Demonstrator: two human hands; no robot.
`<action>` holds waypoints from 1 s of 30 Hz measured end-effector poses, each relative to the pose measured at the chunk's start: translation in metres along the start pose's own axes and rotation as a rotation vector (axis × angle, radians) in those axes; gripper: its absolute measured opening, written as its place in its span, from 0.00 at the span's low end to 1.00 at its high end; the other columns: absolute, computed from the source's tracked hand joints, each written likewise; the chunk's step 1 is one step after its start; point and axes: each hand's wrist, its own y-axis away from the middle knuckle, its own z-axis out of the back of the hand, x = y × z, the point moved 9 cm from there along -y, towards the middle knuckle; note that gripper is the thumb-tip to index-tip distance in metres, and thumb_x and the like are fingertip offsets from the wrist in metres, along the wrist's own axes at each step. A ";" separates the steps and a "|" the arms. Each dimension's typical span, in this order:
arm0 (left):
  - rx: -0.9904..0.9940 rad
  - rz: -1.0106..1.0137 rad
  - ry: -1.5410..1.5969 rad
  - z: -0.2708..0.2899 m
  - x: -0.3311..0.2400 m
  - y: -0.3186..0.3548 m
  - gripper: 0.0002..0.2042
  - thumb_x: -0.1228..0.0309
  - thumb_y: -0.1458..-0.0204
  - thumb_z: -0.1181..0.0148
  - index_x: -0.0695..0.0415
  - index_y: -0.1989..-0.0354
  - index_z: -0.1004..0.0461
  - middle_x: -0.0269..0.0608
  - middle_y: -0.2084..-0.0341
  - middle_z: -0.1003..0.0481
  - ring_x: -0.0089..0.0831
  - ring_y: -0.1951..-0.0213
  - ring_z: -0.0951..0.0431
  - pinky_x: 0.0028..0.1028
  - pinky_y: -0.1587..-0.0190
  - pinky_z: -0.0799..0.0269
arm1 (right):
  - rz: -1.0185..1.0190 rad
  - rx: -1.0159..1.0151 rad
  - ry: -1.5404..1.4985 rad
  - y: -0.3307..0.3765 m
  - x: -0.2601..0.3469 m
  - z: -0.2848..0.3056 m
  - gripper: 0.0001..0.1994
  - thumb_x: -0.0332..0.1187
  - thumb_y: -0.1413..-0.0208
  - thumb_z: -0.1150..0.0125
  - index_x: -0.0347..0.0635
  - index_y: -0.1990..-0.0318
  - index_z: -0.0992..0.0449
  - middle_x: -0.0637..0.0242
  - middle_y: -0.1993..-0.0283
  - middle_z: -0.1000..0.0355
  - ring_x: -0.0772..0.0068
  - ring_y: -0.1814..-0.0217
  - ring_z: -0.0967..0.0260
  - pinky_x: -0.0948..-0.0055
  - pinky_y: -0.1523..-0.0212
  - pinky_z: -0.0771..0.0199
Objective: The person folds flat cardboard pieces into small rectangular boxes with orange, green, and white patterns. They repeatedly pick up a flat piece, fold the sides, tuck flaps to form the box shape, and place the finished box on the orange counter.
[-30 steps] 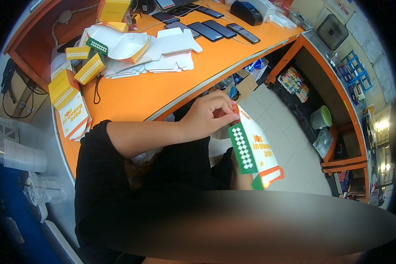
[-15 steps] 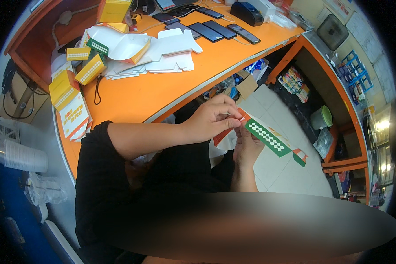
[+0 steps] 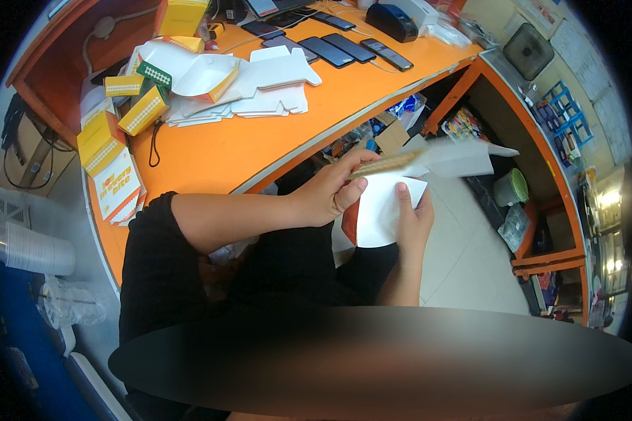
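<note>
Between my hands, over my lap, is a folding cardboard food box [image 3: 380,214], partly folded. Its white inside faces up, and a red-orange side shows by my left hand. A far flap stands raised and is smeared by motion. My left hand [image 3: 333,189] pinches the box at its left edge, thumb on top. My right hand [image 3: 414,224] grips the right edge, with its thumb over the white panel and the other fingers mostly hidden behind. Flat white box blanks [image 3: 274,98] lie stacked on the orange table [image 3: 211,154], left of several yellow and green folded box parts [image 3: 144,112].
Several phones [image 3: 326,51] lie at the table's far side, near a dark blue device [image 3: 393,22]. Stacked plastic cups [image 3: 28,247] are at the far left. Beyond my right hand stand orange-framed shelves [image 3: 551,263] and a green-rimmed bucket [image 3: 510,187] above the tiled floor.
The box has opened up: its green checkered side has turned out of sight, and the white inside now shows. My right hand has moved right, away from my left, onto the right edge.
</note>
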 end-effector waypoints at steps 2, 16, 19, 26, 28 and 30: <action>0.085 0.146 -0.071 -0.007 0.016 -0.002 0.32 0.47 0.33 0.66 0.61 0.30 0.53 0.64 0.47 0.32 0.47 0.44 0.27 0.36 0.40 0.34 | -0.163 -0.019 0.109 -0.003 -0.017 0.008 0.17 0.41 0.37 0.41 0.33 0.52 0.22 0.56 0.54 0.22 0.69 0.54 0.26 0.71 0.53 0.29; 0.113 0.055 -0.115 -0.006 -0.033 0.013 0.31 0.48 0.40 0.44 0.62 0.40 0.37 0.49 0.44 0.33 0.35 0.42 0.32 0.35 0.41 0.34 | 0.838 -0.199 0.267 0.065 0.093 -0.018 0.10 0.19 0.59 0.30 0.40 0.70 0.25 0.54 0.52 0.22 0.53 0.50 0.23 0.63 0.50 0.27; -0.009 0.134 0.291 0.003 -0.030 0.008 0.24 0.57 0.36 0.46 0.62 0.40 0.36 0.45 0.48 0.30 0.29 0.45 0.29 0.31 0.44 0.32 | 0.894 -0.190 0.294 0.070 0.101 -0.024 0.10 0.22 0.59 0.27 0.40 0.68 0.23 0.55 0.54 0.21 0.54 0.51 0.22 0.63 0.53 0.28; -0.175 -0.025 -0.076 0.027 -0.022 0.004 0.17 0.68 0.40 0.40 0.63 0.46 0.31 0.43 0.53 0.26 0.27 0.51 0.25 0.29 0.52 0.27 | 0.692 -0.229 0.002 0.059 0.089 -0.003 0.06 0.21 0.53 0.31 0.38 0.67 0.23 0.56 0.56 0.21 0.56 0.50 0.23 0.64 0.50 0.28; -0.171 -0.135 -0.196 0.025 -0.028 0.006 0.18 0.68 0.40 0.39 0.61 0.45 0.31 0.44 0.52 0.26 0.29 0.51 0.24 0.29 0.52 0.26 | 0.657 -0.253 -0.008 0.060 0.087 -0.002 0.05 0.21 0.51 0.33 0.37 0.67 0.23 0.55 0.55 0.22 0.55 0.48 0.24 0.63 0.48 0.28; -0.141 -0.450 -0.570 0.009 -0.052 0.016 0.19 0.65 0.40 0.38 0.58 0.44 0.32 0.42 0.51 0.26 0.30 0.52 0.23 0.29 0.52 0.26 | 0.644 -0.262 0.065 0.060 0.088 -0.006 0.04 0.21 0.50 0.34 0.36 0.68 0.24 0.54 0.55 0.23 0.54 0.46 0.25 0.62 0.46 0.28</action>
